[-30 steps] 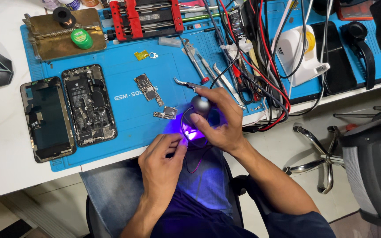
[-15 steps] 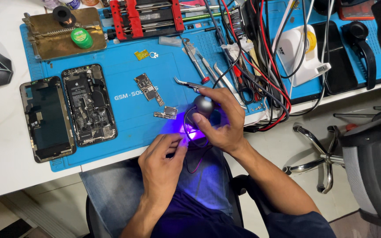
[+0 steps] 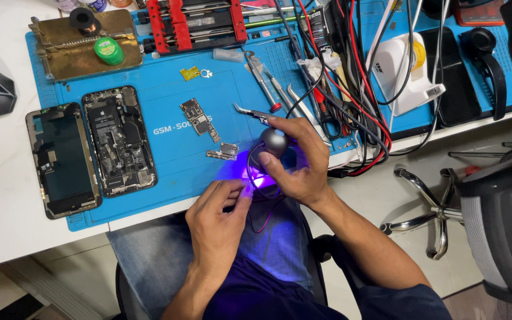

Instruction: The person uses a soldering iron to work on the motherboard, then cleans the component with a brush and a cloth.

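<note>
Below, right hand [image 3: 297, 163] grips a glowing violet lamp [image 3: 271, 148]; left hand [image 3: 217, 216] pinches something tiny beneath it

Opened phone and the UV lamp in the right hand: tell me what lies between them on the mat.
Head view: a long circuit board and a smaller board piece lie on the blue mat between them.
</note>
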